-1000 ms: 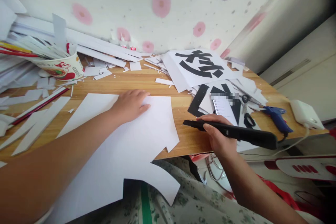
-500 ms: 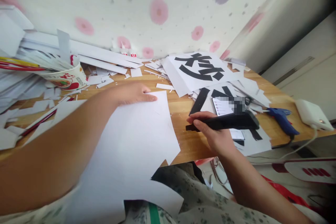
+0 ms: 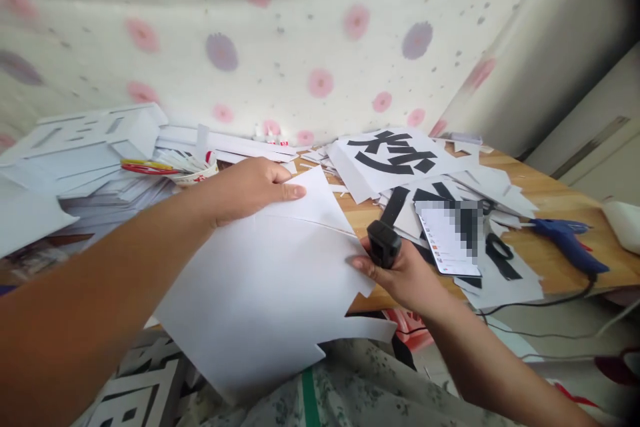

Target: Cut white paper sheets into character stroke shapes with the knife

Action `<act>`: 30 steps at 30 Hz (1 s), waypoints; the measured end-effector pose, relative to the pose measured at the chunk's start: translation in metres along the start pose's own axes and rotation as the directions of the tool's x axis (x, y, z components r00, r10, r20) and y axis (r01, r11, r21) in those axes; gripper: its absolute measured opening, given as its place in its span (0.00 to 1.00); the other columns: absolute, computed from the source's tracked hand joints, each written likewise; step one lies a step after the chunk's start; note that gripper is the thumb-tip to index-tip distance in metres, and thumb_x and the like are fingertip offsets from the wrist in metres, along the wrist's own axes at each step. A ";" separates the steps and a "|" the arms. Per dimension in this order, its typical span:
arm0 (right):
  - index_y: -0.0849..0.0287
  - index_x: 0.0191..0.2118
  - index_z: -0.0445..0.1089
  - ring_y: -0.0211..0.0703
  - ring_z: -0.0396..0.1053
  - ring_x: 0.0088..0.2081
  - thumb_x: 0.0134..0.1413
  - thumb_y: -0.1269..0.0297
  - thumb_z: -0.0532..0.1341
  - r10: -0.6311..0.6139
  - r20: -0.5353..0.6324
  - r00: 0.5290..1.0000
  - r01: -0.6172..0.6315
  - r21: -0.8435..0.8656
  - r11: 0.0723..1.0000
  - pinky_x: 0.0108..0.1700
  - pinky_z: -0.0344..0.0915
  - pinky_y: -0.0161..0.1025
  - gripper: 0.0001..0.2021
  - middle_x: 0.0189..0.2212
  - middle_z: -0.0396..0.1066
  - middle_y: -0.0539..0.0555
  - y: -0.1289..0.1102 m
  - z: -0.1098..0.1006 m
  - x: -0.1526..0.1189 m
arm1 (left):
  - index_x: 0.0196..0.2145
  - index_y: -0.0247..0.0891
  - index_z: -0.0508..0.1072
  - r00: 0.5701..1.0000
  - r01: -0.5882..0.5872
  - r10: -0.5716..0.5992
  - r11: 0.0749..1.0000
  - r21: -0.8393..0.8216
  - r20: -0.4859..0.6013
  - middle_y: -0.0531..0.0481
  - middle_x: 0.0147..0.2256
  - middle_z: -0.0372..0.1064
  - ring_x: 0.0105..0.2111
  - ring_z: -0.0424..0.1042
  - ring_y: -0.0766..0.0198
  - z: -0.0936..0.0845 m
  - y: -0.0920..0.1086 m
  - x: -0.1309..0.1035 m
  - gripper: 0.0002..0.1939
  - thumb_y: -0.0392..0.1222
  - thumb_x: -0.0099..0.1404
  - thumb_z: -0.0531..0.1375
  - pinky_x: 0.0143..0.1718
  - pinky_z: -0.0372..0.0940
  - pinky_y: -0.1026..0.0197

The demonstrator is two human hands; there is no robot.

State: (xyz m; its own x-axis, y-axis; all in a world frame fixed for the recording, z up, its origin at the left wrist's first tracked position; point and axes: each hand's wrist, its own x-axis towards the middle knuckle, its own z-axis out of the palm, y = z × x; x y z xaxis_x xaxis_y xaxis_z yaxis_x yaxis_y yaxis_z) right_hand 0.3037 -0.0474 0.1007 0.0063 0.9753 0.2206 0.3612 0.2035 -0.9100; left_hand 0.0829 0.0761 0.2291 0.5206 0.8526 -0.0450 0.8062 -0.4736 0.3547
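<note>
A large white board [image 3: 260, 293] with notched, cut-out edges is tilted between my arms, its lower part over my lap. My left hand [image 3: 257, 190] pinches its top edge, thumb on the face and fingers behind. A slit or crease runs across the board below that thumb to the right edge. My right hand [image 3: 407, 277] is closed around a black, thick-handled handheld tool [image 3: 383, 243], seen end-on, so its tip is hidden. The right fingers are at the board's right edge; whether they grip it too, I cannot tell.
Paper sheets with black characters [image 3: 395, 153] lie behind on the wooden table [image 3: 540, 180]. To the right are a phone [image 3: 445, 240] and a blue glue gun [image 3: 565, 240] with its cord. White offcuts, a paper cup [image 3: 197, 177] and stacked white pieces [image 3: 95, 130] stand left.
My right hand has turned the black tool end-on and brought it to the board's right edge. A slit or crease now shows clearly across the upper board. The view has shifted.
</note>
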 end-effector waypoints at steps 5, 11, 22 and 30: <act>0.57 0.23 0.59 0.34 0.55 0.23 0.54 0.55 0.63 -0.049 0.039 0.998 0.050 -0.028 0.998 0.24 0.53 0.34 0.17 0.20 0.57 0.46 -0.007 0.003 -0.009 | 0.26 0.41 0.71 1.000 -0.016 0.016 0.999 -0.047 0.009 0.52 0.21 0.63 0.22 0.64 0.60 0.005 0.008 -0.010 0.19 0.60 0.58 0.56 0.23 0.52 0.59; 0.58 0.25 0.65 0.37 0.62 0.26 0.54 0.52 0.63 -0.063 0.023 0.998 0.065 -0.097 0.993 0.27 0.60 0.35 0.16 0.23 0.64 0.49 0.007 0.001 -0.011 | 0.23 0.40 0.67 0.999 -0.032 0.030 0.996 -0.081 -0.033 0.54 0.20 0.60 0.21 0.60 0.63 0.013 0.003 -0.012 0.19 0.59 0.58 0.57 0.23 0.48 0.61; 0.55 0.34 0.74 0.40 0.70 0.23 0.56 0.49 0.63 -0.129 -0.423 0.897 0.224 0.181 0.958 0.19 0.66 0.36 0.14 0.29 0.75 0.54 0.011 -0.042 0.011 | 0.20 0.41 0.53 0.999 -0.015 0.016 1.000 0.017 -0.028 0.55 0.19 0.53 0.20 0.57 0.64 0.050 -0.028 0.042 0.24 0.60 0.59 0.55 0.23 0.47 0.59; 0.52 0.35 0.71 0.42 0.76 0.34 0.51 0.64 0.68 -0.184 -0.453 0.873 0.316 0.235 0.919 0.31 0.77 0.40 0.07 0.38 0.76 0.52 0.011 -0.012 0.052 | 0.29 0.41 0.70 0.994 -0.109 0.105 0.968 0.228 0.027 0.45 0.32 0.72 0.32 0.70 0.52 0.084 -0.058 0.100 0.27 0.66 0.63 0.48 0.30 0.57 0.57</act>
State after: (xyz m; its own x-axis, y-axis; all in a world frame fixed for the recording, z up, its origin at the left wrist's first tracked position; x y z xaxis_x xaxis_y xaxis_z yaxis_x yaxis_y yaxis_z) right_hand 0.3189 0.0049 0.1068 0.3611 0.7751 0.5185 0.1145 0.5149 -0.8496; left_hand 0.1114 0.1705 0.1256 0.6099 0.7918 -0.0322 0.7876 -0.6012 0.1349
